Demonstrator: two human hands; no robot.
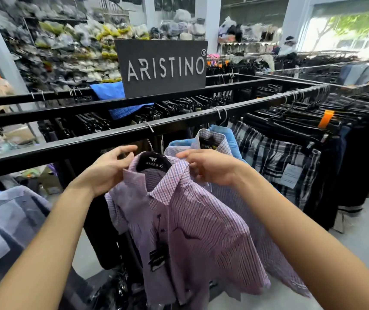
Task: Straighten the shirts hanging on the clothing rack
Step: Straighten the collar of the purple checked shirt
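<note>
Hands pinching striped purple shirt collar, black hanger

Both hands at the collar of a purple striped shirt on the rack.

The left hand and right hand pinch the collar beside the black hanger, which seems hooked over the black rail.
</note>
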